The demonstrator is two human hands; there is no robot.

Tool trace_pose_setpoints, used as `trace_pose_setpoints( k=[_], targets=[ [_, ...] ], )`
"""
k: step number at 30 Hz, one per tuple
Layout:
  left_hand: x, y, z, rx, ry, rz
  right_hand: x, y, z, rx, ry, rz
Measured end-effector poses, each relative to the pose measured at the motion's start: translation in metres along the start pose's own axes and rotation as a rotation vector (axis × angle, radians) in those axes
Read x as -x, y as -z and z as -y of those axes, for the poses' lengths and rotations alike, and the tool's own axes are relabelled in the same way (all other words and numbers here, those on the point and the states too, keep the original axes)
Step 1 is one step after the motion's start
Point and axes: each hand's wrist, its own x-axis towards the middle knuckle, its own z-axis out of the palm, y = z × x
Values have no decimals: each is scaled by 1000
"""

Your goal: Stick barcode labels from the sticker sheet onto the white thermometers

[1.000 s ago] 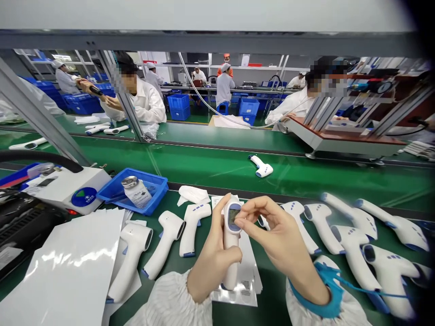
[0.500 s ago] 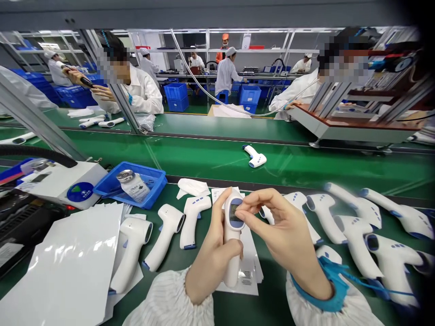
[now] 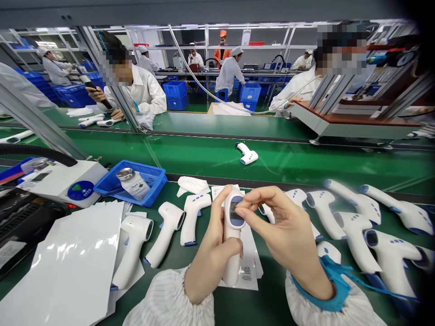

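1. The fingertips [image 3: 242, 212] of the right hand [image 3: 285, 226] pinch the display edge of a white infrared thermometer [image 3: 231, 267]; the left hand [image 3: 212, 253] grips its handle.
2. The thermometer is held above printed leaflets [image 3: 249, 271], its head pointing away from the person, its long axis almost upright, its display facing up.
3. A blue plastic tray [image 3: 152, 174] holds a labelled, metal-capped bottle [image 3: 133, 185].
4. Across the belt, a co-worker [image 3: 144, 95] now holds a black-handled tool [image 3: 92, 85] tilted further down than earlier.
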Motion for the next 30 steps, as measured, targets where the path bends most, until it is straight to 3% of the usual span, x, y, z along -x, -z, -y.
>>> trace_pose_setpoints(
  k=[15, 21, 30],
  targets=[
    [-2, -1, -4, 25, 21, -9, 0, 4, 5, 4, -3, 20],
    [-5, 2, -7, 21, 20, -6, -3, 4, 7, -63, -116, 146],
    [-4, 0, -8, 6, 40, 6, -3, 0, -2, 14, -30, 50]
  ],
)
